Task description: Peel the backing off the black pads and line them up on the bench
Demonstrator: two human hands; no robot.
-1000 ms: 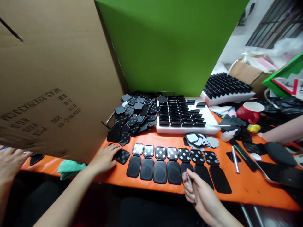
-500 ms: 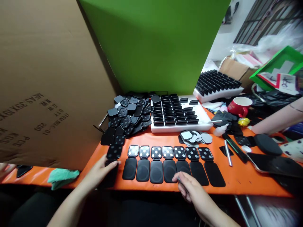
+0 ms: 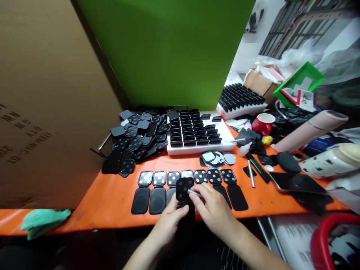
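Note:
My left hand [image 3: 170,221] is closed around the lower part of a black hinged two-panel pad [image 3: 184,184], held upright above the table edge. Several dark round dots mark its upper panel. My right hand [image 3: 213,206] pinches a thin silver metal rod [image 3: 194,192], its tip at the dotted panel; whether it touches I cannot tell. Behind both hands lies a row of similar opened pads [image 3: 140,200], dotted panels on the far side and plain panels near me. My hands and the held pad partly cover the middle ones.
A heap of black pads [image 3: 135,142] lies at the back left, near a tall cardboard box [image 3: 56,112]. White foam trays [image 3: 197,149] hold black pieces. Thin cut sheets [image 3: 215,158], a red mug [image 3: 263,123], a phone [image 3: 295,182] and a green cloth [image 3: 45,221] lie around.
My left hand has brought the black pad from the left side to the middle, in front of the row. My right hand has raised the metal rod to its dotted panel. The view has shifted right.

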